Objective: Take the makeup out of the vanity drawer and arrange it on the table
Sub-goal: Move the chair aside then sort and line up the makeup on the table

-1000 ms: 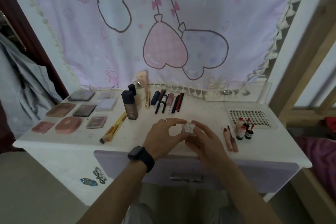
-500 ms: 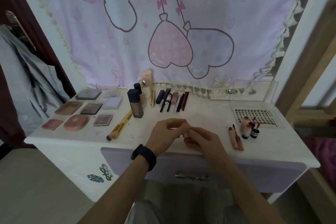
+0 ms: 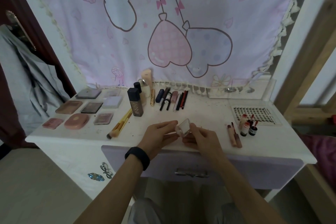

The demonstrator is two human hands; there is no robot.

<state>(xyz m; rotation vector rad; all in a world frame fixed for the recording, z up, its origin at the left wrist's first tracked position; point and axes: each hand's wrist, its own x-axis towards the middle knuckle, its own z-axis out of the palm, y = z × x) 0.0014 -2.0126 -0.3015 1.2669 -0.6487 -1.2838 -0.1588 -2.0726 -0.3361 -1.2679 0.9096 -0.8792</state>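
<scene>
Turning the small clear case (image 3: 182, 127) face-up, I had it showing again where my fingers (image 3: 170, 123) hid it half a second before. Left hand (image 3: 158, 136) and right hand (image 3: 201, 138) pinched its edges just above the desk (image 3: 200, 114) at frame centre; setting it down seemed next.

White table (image 3: 76, 143), lilac drawer front (image 3: 254, 172), pale curtain (image 3: 236, 23) printed with pink and lavender hearts, black wristband (image 3: 137, 157), clear small case (image 3: 182, 126), yellow-handled brushes (image 3: 121, 124), pink compact (image 3: 76, 121)
</scene>
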